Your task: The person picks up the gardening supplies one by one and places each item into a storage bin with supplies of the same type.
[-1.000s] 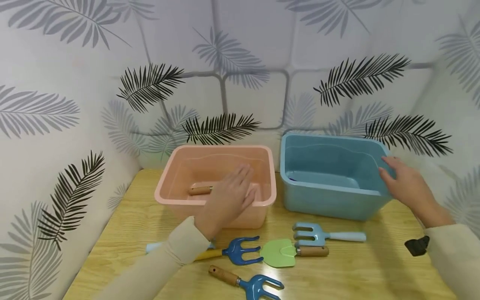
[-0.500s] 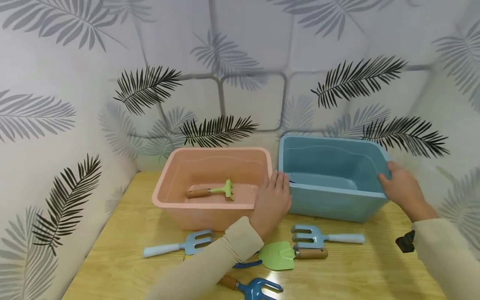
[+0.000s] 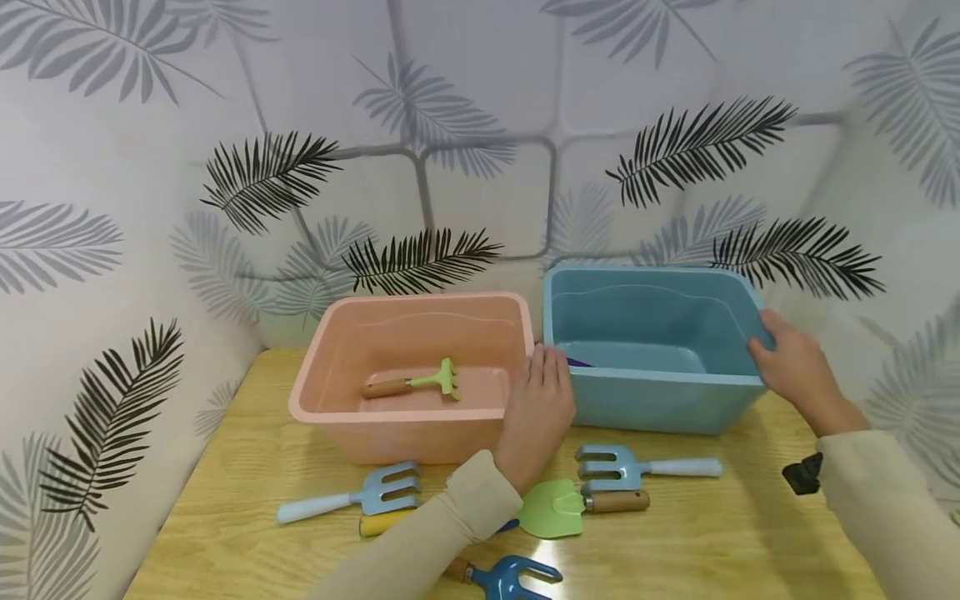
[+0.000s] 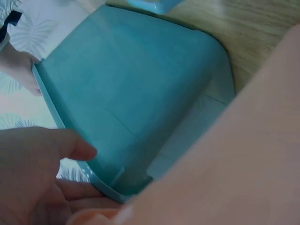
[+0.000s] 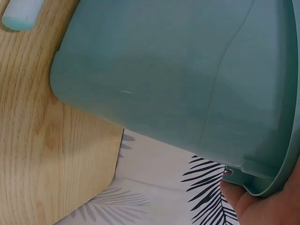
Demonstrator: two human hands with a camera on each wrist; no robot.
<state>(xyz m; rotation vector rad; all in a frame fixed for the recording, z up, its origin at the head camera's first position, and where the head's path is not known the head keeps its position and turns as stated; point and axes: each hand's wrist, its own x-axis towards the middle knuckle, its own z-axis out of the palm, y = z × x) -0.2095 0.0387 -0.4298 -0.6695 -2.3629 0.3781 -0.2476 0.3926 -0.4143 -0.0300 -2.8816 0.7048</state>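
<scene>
The blue plastic bin [image 3: 660,404] stands at the back right of the table. My right hand [image 3: 797,367] grips its right end at the rim, fingers hooked under the lip in the right wrist view. At the bin's left front corner, my left hand [image 3: 536,408] holds the rim; the left wrist view shows the thumb [image 4: 77,146] on the front wall and the fingers beyond the rim. A purple thing [image 3: 578,362] lies inside, mostly hidden. Close on the left stands a peach bin [image 3: 412,429], holding a small green rake with a wooden handle [image 3: 412,383].
In front lie a light blue hand fork [image 3: 615,468], a green trowel [image 3: 553,508], another light blue fork [image 3: 367,493] and a dark blue fork [image 3: 516,577]. A yellow handle [image 3: 384,522] shows beside my left sleeve. Patterned cloth [image 3: 480,125] hangs behind the table.
My left hand has moved right from over the peach bin to the blue bin's left rim, uncovering the green rake. My right hand has closed on the right rim. The head view has shifted slightly.
</scene>
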